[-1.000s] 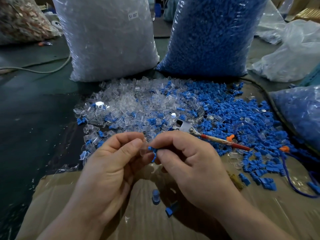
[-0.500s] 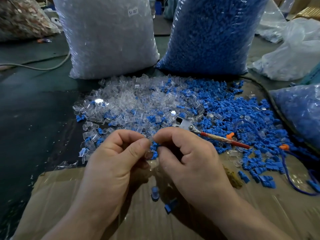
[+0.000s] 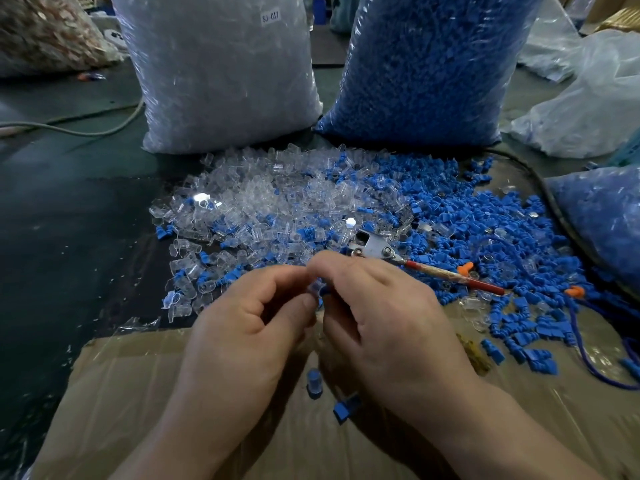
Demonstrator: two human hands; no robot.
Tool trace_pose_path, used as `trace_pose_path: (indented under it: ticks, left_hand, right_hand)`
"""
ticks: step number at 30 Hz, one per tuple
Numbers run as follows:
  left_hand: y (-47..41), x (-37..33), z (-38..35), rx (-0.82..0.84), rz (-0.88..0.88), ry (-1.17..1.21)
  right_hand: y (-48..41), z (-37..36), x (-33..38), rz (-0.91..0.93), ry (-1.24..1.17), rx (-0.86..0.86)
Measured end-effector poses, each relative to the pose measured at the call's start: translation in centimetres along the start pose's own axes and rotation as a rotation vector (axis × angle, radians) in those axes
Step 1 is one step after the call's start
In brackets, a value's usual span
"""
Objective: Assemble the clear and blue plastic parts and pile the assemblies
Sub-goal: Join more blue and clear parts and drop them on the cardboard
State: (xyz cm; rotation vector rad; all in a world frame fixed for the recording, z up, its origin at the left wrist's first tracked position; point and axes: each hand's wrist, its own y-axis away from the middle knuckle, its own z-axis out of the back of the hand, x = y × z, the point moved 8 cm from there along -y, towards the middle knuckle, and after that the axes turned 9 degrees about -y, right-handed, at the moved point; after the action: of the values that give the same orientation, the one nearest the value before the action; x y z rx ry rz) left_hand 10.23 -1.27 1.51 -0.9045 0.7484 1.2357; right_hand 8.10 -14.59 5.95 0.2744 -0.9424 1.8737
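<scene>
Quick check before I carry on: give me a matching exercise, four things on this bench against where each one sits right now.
Things:
1. Big clear plastic bag of clear parts
2. Big clear plastic bag of blue parts
3. Red-handled metal tool
4. Loose blue plastic part

Places:
A. On the brown cardboard, below the hands
B. Standing at the back, left of the other big bag
C. Lying on the blue parts spread right of centre
D. Standing at the back, right of the other big bag

Pairs: 1-B, 2-D, 3-C, 4-A
</scene>
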Motion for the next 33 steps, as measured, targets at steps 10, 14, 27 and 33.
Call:
trace_pose_path:
  ticks: [10,14,27,33]
  left_hand:
    - [-0.3,1.0,0.2,0.023,0.071,0.005]
    - [-0.5,1.7,0.4,-0.009,0.123,0.043]
    - [-0.7,2.2,0.9,0.007,0.225,0.203]
    - [-0.7,2.0,1.0,0.005,0.211,0.22]
  right_hand:
    - [0.2,-1.0,0.7,0.083,0.081,0.16]
    - [-0.3,0.3,-0.6,-0.007,0.191,0.084]
    - [1.7,4.1,-9.5,-0.584,0.638,0.319]
    - [0.8,5.2,-8.5,-0.483,0.557,0.075]
